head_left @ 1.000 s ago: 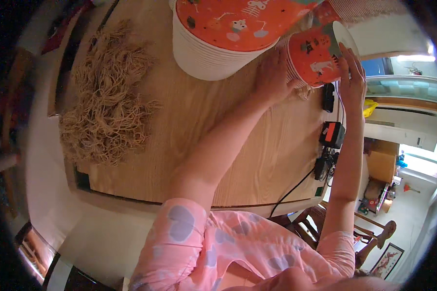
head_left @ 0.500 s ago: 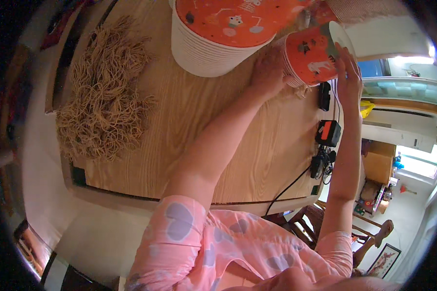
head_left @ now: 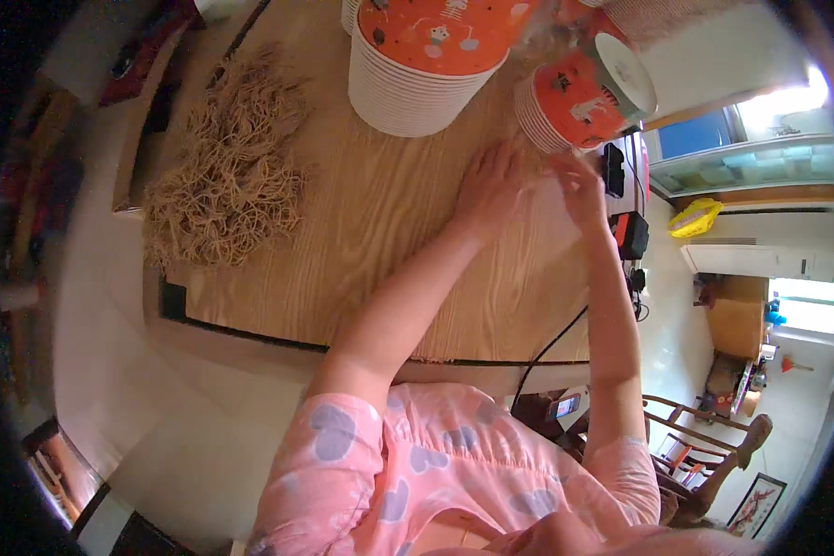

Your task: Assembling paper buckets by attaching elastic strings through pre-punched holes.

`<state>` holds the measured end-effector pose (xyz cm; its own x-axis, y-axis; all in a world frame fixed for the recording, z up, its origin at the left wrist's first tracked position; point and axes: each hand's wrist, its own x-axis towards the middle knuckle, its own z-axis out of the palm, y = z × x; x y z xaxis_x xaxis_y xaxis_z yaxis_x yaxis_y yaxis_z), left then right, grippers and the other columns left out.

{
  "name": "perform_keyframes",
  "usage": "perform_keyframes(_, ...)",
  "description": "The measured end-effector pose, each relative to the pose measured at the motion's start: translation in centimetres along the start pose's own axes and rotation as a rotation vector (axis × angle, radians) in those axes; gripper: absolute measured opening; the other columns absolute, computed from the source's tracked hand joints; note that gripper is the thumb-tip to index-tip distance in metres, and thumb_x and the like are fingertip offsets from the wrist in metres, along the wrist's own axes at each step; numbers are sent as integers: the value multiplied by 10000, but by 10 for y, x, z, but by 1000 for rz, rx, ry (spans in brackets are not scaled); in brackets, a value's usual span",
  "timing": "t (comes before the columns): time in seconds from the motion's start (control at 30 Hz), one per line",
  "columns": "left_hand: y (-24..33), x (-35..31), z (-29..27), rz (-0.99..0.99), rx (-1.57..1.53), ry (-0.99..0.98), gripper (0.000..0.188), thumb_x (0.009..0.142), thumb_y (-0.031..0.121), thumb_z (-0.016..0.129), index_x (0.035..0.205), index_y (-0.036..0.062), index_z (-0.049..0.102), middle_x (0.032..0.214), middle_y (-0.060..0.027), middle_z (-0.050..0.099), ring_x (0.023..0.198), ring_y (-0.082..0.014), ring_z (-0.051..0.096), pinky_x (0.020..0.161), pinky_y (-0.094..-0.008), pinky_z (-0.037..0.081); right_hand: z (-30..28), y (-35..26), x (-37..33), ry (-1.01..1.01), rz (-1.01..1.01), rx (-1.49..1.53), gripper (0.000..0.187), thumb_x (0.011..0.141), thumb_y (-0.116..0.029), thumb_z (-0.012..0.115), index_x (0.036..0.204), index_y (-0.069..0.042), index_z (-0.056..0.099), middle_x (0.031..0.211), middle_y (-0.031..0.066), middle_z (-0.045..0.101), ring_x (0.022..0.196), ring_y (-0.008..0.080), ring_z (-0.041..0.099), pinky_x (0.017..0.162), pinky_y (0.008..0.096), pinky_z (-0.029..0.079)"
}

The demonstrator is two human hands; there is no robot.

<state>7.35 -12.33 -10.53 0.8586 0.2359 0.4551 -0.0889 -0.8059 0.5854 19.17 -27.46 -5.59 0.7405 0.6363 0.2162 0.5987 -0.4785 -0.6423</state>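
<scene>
My left hand (head_left: pixel 491 190) lies low over the wooden tabletop, fingers stretched out and somewhat apart, holding nothing I can see. Close to its right is my right hand (head_left: pixel 581 185), fingers bent inward and blurred; whether anything thin is between them I cannot tell. Just beyond both hands, a stack of orange paper tubs (head_left: pixel 579 100) with white rims and cartoon prints lies tilted on its side, apart from my left hand. To the left of it a taller nested stack of similar tubs (head_left: pixel 426 88) rests on the table.
A tangled heap of brown twine (head_left: pixel 236 185) covers the table's left side. Along the right edge sit a black device (head_left: pixel 613 170), a black and orange box (head_left: pixel 631 235) and a black cable (head_left: pixel 551 345). A wooden chair (head_left: pixel 700 431) stands beyond the right edge.
Both hands have let go of the smaller tub stack and drawn back toward me, coming down nearer the tabletop. That stack now lies without a hand on it. The view has shifted slightly.
</scene>
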Motion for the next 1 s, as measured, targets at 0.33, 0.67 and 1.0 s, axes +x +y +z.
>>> perform_keyframes(0.33,17,-50,-18,-28,145,-146,475,888,252,481,1292,3,451,1398,-206,346,1297,-328,331,1084,-458,238,11,27,12,483,-60,-255,275,808,-241,696,939,-43,557,826,71,606,722,180,586,670,304,470)
perform_keyframes(0.67,15,-51,-18,-21,138,-92,428,875,222,491,1233,-13,492,1357,-184,394,1267,-327,366,1058,-463,274,22,23,20,622,76,-357,441,704,-203,728,1029,-32,483,1065,173,499,997,360,474,868,439,402)
perform_keyframes(1.0,2,10,-9,-230,-397,-83,550,775,194,665,1250,5,461,1290,-203,448,1184,-363,433,1027,-468,328,14,43,34,648,4,-471,552,717,-262,762,1141,-40,487,1132,165,498,1031,331,488,886,410,410)
